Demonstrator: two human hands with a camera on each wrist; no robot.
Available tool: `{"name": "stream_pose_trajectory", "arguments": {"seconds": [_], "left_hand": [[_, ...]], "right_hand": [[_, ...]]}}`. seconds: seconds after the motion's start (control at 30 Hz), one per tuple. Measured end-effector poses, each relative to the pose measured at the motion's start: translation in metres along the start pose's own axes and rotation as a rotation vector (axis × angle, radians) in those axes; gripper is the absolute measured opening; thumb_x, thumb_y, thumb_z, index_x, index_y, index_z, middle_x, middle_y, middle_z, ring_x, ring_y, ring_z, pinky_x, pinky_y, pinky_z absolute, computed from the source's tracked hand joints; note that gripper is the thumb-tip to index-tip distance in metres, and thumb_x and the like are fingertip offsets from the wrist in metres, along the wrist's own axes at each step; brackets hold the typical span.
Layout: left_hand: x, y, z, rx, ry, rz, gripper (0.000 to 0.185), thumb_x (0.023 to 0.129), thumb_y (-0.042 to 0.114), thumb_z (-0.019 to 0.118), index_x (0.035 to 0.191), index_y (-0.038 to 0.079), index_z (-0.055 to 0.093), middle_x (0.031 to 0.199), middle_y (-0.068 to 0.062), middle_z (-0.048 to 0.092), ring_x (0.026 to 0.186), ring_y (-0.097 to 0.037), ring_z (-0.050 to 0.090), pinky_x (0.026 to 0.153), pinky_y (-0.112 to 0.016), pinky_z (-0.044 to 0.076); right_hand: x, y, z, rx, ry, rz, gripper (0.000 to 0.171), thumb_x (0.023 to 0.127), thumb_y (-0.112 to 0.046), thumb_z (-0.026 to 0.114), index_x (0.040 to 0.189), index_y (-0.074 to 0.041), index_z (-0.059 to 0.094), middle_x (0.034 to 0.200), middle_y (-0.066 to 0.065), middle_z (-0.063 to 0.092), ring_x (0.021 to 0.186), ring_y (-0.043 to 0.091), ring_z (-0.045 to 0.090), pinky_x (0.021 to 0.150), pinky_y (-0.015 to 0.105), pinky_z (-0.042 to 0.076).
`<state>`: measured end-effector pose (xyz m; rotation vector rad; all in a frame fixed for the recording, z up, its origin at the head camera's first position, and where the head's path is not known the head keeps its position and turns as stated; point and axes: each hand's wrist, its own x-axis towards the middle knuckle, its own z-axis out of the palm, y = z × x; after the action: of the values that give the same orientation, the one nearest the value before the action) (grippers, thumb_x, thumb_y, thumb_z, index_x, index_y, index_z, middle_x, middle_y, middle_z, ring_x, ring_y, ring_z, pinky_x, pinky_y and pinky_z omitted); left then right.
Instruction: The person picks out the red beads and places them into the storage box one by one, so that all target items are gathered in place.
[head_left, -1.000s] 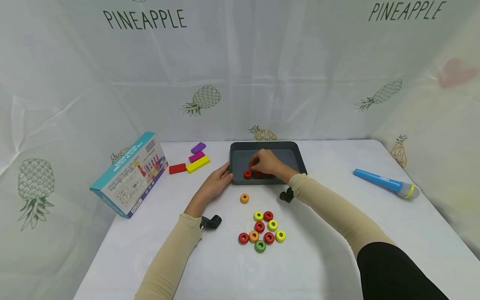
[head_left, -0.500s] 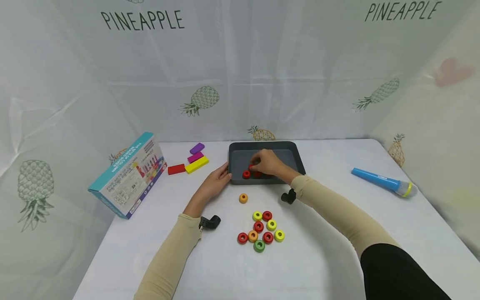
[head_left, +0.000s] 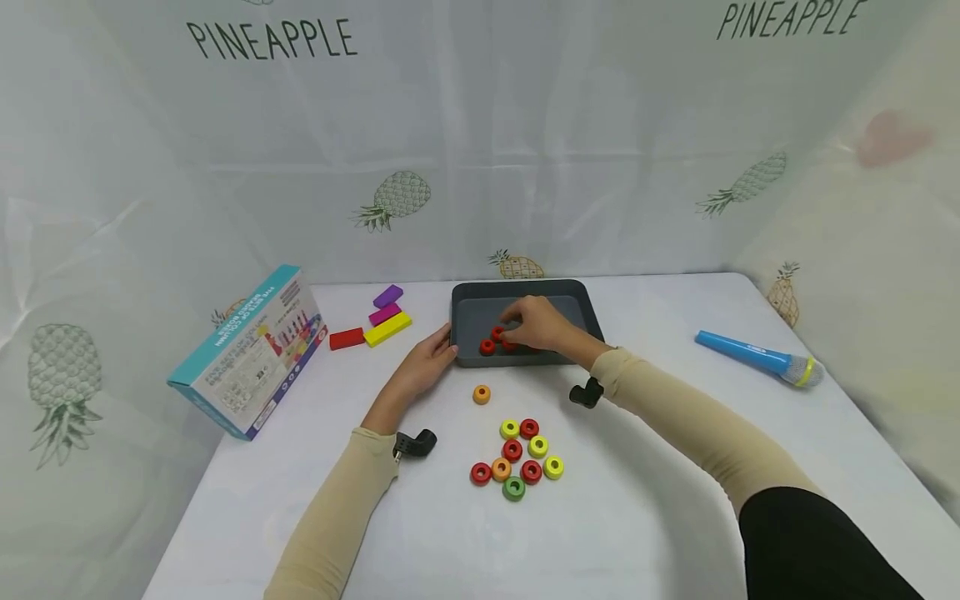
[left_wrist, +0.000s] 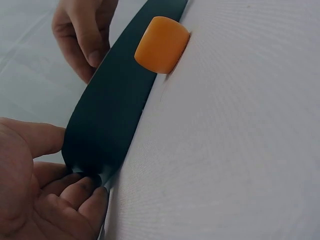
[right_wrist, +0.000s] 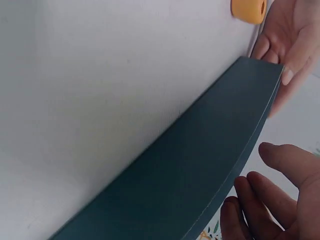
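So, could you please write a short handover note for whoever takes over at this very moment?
Left hand: rests against the near left corner of the dark tray, fingers relaxed, steadying it.
Right hand: inside the tray, fingers bent over the red rings there; whether it grips one cannot be told.
Done: at least two red rings lie in the tray.
Left: one orange ring lies alone just in front of the tray; a cluster of rings in red, yellow, orange and green lies nearer the person on the table.
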<state>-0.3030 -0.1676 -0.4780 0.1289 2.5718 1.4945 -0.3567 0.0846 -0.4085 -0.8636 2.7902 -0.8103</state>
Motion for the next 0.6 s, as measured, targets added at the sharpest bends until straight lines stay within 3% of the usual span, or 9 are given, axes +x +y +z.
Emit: {"name": "stream_pose_trajectory", "arguments": {"seconds": [0.2, 0.43, 0.6], "left_hand": [[0.0, -0.002, 0.001, 0.013, -0.009, -0.008, 0.063, 0.105, 0.036, 0.053, 0.162, 0.026, 0.027, 0.162, -0.003, 0.04, 0.154, -0.025, 0.03, 0.127, -0.048, 0.023], [0.001, -0.001, 0.0, 0.015, -0.008, -0.003, 0.063, 0.105, 0.036, 0.053, 0.162, 0.025, 0.027, 0.162, -0.003, 0.039, 0.154, -0.026, 0.03, 0.126, -0.05, 0.022], [0.0, 0.0, -0.001, 0.012, -0.006, -0.002, 0.063, 0.105, 0.035, 0.053, 0.162, 0.024, 0.027, 0.162, -0.003, 0.039, 0.154, -0.026, 0.03, 0.127, -0.048, 0.022]], "right_hand": [[-0.009, -0.003, 0.003, 0.001, 0.005, -0.025, 0.034, 0.088, -0.019, 0.078, 0.119, -0.003, 0.075, 0.12, 0.012, 0.074, 0.113, 0.032, 0.068, 0.093, 0.044, 0.058], [-0.022, -0.004, 0.001, 0.023, 0.034, -0.042, 0.035, 0.088, -0.021, 0.079, 0.119, -0.005, 0.075, 0.121, 0.01, 0.074, 0.116, 0.032, 0.067, 0.095, 0.044, 0.057], [-0.034, -0.006, 0.0, 0.056, 0.046, -0.053, 0.033, 0.087, -0.019, 0.08, 0.116, -0.003, 0.076, 0.117, 0.011, 0.075, 0.104, 0.033, 0.067, 0.084, 0.039, 0.057]]}}
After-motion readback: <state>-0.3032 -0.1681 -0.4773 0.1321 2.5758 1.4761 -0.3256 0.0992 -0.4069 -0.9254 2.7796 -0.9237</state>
